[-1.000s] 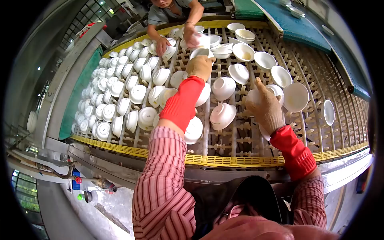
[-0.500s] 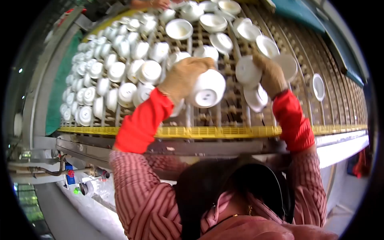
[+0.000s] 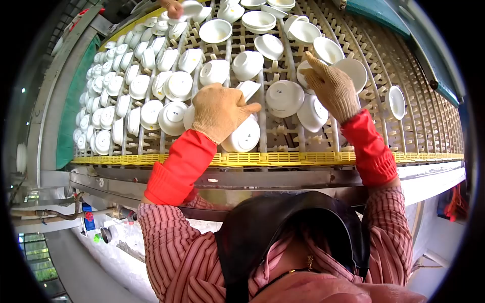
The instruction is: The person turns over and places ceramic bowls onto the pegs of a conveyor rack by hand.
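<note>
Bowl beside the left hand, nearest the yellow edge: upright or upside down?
Upside down. The bowl shows its base, with a small dark mark, to the camera; its inside is out of sight.

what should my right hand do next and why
Probably turn over the open-side-up bowl just beyond your right hand: its inside is showing, whereas the bowls between your hands show their bases.

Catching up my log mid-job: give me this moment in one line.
left hand: at upturned bowl, grip unclear | right hand: at white bowl, grip unclear | pegged belt: many bowls | co-worker's hand: far side
</note>
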A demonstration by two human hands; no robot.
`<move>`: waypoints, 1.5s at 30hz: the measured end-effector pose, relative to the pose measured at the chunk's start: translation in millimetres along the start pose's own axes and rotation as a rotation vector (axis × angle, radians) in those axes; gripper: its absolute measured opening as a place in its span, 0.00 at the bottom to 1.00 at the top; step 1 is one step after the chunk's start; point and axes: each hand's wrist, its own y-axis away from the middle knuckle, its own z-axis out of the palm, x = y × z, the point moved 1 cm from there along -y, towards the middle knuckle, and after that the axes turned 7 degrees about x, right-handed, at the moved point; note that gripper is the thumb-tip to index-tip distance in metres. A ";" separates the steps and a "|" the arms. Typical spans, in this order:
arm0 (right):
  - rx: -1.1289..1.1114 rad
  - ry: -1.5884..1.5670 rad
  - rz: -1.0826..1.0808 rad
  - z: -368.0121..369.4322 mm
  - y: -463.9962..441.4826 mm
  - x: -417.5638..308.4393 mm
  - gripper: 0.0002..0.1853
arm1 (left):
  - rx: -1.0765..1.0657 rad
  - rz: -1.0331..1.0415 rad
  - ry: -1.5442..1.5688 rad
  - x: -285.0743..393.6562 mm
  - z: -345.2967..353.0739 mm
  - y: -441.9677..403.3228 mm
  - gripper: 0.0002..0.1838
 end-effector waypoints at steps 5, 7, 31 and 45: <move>-0.040 0.384 -0.209 -46.1 3.1 24.5 0.40 | 0.353 0.247 -0.060 -2.4 17.9 -15.5 0.35; -0.039 0.553 -0.318 -55.2 14.4 56.8 0.36 | -0.047 -0.115 -0.154 18.3 22.3 -16.0 0.34; 0.200 0.004 -0.437 -59.5 -38.9 17.4 0.22 | -0.072 -0.022 -0.260 13.6 64.1 -12.5 0.46; -0.220 0.051 -0.280 -55.5 40.4 49.2 0.51 | 0.293 0.111 0.063 43.4 59.2 -37.8 0.36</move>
